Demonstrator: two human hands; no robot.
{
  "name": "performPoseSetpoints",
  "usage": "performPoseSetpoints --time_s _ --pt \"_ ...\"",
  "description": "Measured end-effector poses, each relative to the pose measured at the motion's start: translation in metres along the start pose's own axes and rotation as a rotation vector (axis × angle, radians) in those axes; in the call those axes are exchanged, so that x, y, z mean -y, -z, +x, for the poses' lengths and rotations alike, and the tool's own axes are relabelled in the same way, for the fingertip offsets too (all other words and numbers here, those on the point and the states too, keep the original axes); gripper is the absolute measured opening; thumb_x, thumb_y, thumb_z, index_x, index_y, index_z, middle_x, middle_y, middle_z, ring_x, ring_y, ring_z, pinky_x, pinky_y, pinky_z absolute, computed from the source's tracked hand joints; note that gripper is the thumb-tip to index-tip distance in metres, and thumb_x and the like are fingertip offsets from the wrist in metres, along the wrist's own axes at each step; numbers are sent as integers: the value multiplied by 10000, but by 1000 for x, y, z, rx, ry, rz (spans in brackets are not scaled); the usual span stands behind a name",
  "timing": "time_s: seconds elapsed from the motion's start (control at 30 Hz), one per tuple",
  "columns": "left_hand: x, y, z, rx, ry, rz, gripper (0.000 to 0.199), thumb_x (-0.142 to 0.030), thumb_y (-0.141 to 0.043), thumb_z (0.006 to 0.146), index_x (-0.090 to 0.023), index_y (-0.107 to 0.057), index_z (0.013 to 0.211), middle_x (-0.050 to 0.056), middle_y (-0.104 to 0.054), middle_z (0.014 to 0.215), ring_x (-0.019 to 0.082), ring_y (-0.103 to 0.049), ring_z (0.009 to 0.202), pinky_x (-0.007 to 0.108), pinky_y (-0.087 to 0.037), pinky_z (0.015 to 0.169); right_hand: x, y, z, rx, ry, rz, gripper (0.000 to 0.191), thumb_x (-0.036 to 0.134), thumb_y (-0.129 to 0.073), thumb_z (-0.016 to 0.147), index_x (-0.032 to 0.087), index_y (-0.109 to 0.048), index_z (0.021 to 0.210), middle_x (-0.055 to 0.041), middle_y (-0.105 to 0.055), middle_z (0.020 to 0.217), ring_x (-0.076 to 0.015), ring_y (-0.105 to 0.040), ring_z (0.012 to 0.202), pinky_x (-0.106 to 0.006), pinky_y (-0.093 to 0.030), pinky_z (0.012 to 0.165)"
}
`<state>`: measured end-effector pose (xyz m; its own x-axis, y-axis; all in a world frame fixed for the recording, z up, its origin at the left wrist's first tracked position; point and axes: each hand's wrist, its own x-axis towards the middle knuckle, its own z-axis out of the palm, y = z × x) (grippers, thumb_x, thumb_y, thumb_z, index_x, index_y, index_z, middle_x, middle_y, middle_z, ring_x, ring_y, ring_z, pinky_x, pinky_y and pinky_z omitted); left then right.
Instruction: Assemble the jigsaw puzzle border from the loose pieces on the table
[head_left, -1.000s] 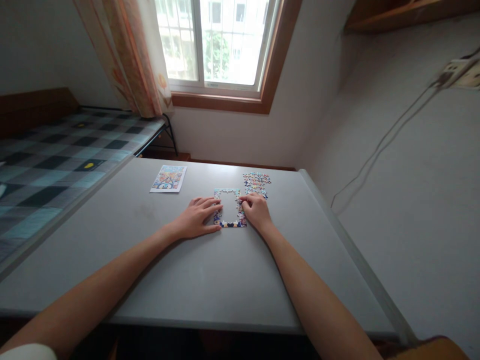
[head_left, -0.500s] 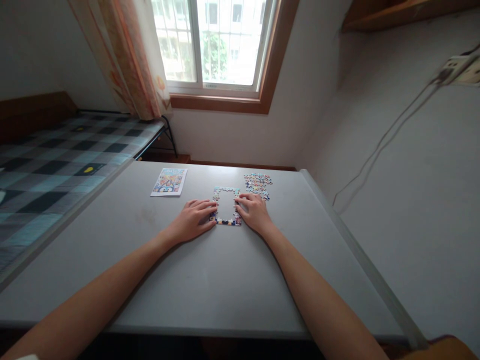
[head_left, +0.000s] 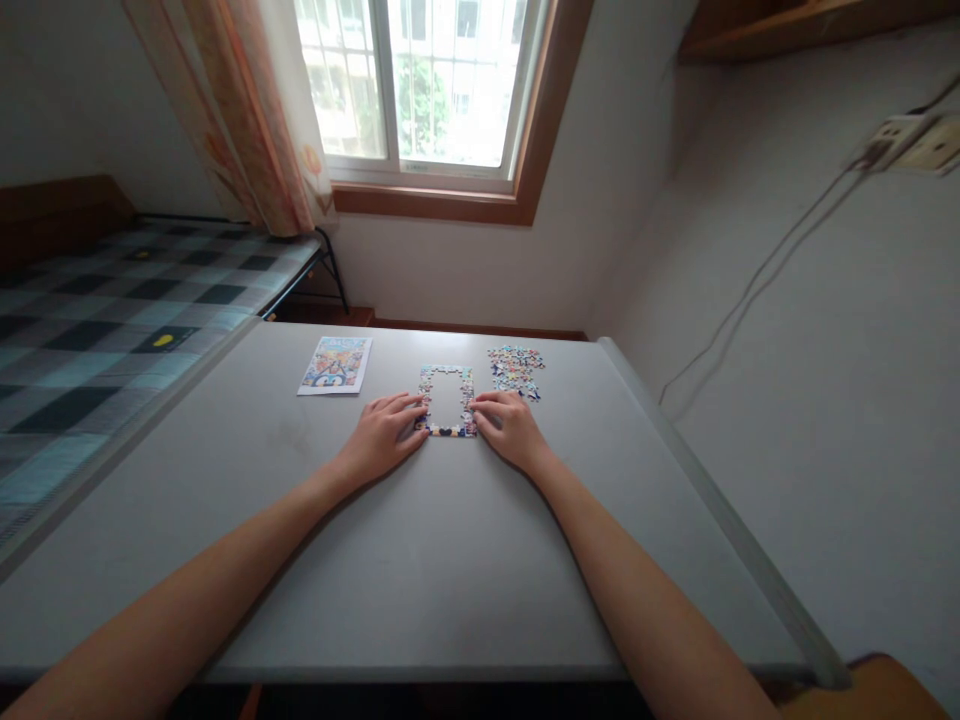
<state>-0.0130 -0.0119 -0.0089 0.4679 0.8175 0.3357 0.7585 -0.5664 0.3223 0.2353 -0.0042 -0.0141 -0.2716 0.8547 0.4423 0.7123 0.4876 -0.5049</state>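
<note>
A rectangular border of joined jigsaw pieces (head_left: 448, 432) lies flat on the table, with bare tabletop showing inside it. My left hand (head_left: 384, 430) rests at its left side, palm down, fingers stretched out and fingertips against the edge. On the opposite side, my right hand (head_left: 514, 430) touches the right edge with its fingertips, fingers extended. Just beyond my right hand is a spread of loose jigsaw pieces (head_left: 516, 365). A printed picture sheet (head_left: 335, 364) lies to the left, past my left hand.
The grey table (head_left: 420, 560) has a raised rim (head_left: 720, 530) along its right side. A bed with a checked cover (head_left: 210, 293) stands to the left. Ahead are a window (head_left: 457, 90) and a curtain (head_left: 255, 120). A cable (head_left: 739, 305) hangs from a wall socket (head_left: 892, 140).
The jigsaw border has slid a little away from me and slightly left, with both hands at its sides. The loose pieces and the picture sheet stay where they were.
</note>
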Motion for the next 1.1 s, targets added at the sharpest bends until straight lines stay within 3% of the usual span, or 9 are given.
performPoseSetpoints --time_s 0.3,0.4,0.57,0.67,1.1 --pt "-2 1 -1 0 -3 23 360 -417 -474 877 -274 -620 1173 40 -578 1294 234 -483 1232 429 -348 1044 -2 -1 1 19 -16 7 212 224 -556 842 259 -724 967 -41 -679 1047 -202 -560 988 -379 -387 941" --pt "-3 1 -2 -2 26 60 420 -431 -475 873 -277 -560 1255 52 -514 1364 245 -444 1270 442 -327 1053 -1 -1 1 0 -24 7 200 225 -555 839 240 -721 948 -50 -673 988 -193 -560 947 -351 -395 902" --pt "-1 -3 -4 36 101 127 519 -494 -444 879 -308 -450 1363 57 -434 1437 295 -324 1358 516 -245 1084 4 1 1 24 -87 -68 230 290 -534 851 194 -658 683 -15 -578 678 -147 -512 688 -277 -371 690" --pt "0 -5 -5 51 111 148 511 -514 -422 887 -323 -452 1360 44 -427 1444 303 -299 1370 523 -230 1087 7 2 1 67 -91 -126 326 326 -548 849 186 -554 554 3 -533 599 -135 -469 637 -271 -319 661" --pt "-4 -1 -7 73 132 180 540 -486 -398 901 -267 -415 1394 32 -417 1452 249 -310 1371 456 -216 1124 7 4 1 113 -109 -113 330 312 -561 845 171 -492 554 10 -505 609 -126 -434 661 -259 -275 667"
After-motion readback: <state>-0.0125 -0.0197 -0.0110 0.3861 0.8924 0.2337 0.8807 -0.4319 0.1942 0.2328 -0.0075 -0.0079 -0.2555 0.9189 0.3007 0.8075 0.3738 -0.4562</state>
